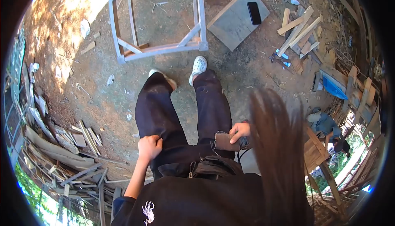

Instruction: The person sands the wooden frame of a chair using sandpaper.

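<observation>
My left hand (150, 147) rests on my dark trousers at the thigh, its fingers curled in; whether it grips the cloth is too small to tell. On the other side, my right hand (240, 131) holds a brown, flat rectangular piece (226, 142) between thumb and fingers, over my lap. Long hair hangs down just right of that hand and hides the forearm. Beyond my feet stands a pale wooden frame (162, 53) with corner braces. To its right lies a grey board (233, 26) with a black phone (254, 13) on it.
Wood offcuts (302, 30) and tools lie on the ground at the upper right. Scrap wood (78, 170) is piled at the lower left. Another person (325, 125) is bent over at the right, near a wooden table (314, 154). A blue sheet (333, 87) lies near them.
</observation>
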Demonstrator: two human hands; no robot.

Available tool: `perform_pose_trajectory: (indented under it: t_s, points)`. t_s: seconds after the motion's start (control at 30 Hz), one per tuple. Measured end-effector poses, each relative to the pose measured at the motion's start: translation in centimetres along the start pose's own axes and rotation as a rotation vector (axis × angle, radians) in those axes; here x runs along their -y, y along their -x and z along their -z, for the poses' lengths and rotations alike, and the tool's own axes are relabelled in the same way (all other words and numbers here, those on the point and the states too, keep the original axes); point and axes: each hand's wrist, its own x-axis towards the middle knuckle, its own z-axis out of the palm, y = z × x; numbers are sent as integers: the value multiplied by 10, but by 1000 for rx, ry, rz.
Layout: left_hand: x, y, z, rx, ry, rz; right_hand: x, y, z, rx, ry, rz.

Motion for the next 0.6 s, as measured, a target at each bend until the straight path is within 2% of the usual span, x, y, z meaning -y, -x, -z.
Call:
perform_pose_trajectory:
  t_s: [0.13, 0.27, 0.4, 0.5, 0.57, 0.6]
  points:
    - [-16, -11, -20, 106, 22, 10, 16, 17, -1, 37, -56, -110]
    - [-22, -28, -29, 275, -105, 9, 13, 10, -1, 35, 121, -115]
    - [-15, -63, -26, 456, 95, 130, 22, 14, 10, 24, 122, -120]
    - [1, -100, -40, 159, 280, 10, 47, 16, 31, -22, 186, -111]
    - [3, -129, -35, -95, 330, -108, 76, 12, 44, -96, 248, -82]
    - [-3, -142, -26, -291, 396, -168, 88, 11, 54, -166, 286, -61]
